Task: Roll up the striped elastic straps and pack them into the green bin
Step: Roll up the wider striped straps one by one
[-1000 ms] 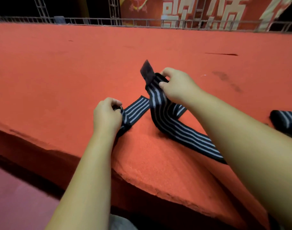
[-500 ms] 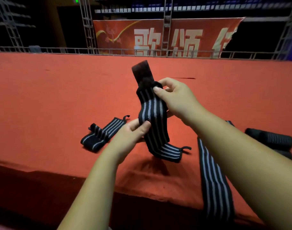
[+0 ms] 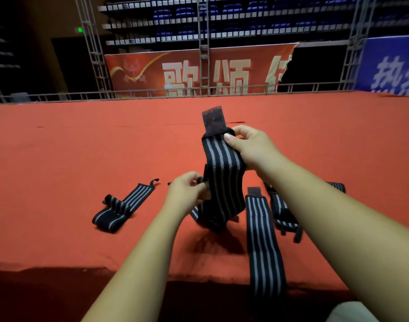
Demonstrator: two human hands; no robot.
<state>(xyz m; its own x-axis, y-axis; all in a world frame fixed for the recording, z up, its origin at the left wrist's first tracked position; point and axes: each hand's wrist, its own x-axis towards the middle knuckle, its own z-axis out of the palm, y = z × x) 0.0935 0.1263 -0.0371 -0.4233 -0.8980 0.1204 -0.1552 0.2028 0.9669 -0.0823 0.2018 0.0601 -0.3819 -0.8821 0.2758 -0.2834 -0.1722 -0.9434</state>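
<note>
A black strap with grey stripes (image 3: 223, 173) hangs upright above the red carpeted platform (image 3: 59, 159), its dark fastener tab at the top. My right hand (image 3: 247, 145) pinches its upper end just below the tab. My left hand (image 3: 187, 191) grips its left edge lower down. The strap's lower end touches the carpet. Another striped strap (image 3: 123, 206) lies loosely folded to the left. A third strap (image 3: 262, 240) lies flat and hangs over the platform's front edge. A fourth strap (image 3: 283, 214) lies partly hidden under my right forearm. No green bin is in view.
The platform's front edge (image 3: 82, 267) runs across below my arms, with dark floor beneath. A metal railing (image 3: 129, 92) borders the far side. Behind it stand truss posts (image 3: 94, 49), a red banner (image 3: 198, 73) and a blue banner (image 3: 394, 66).
Both hands lifted the strap off the carpet and now hold it upright. My left hand let go of the left strap's end and took the held strap's edge. The camera tilted up.
</note>
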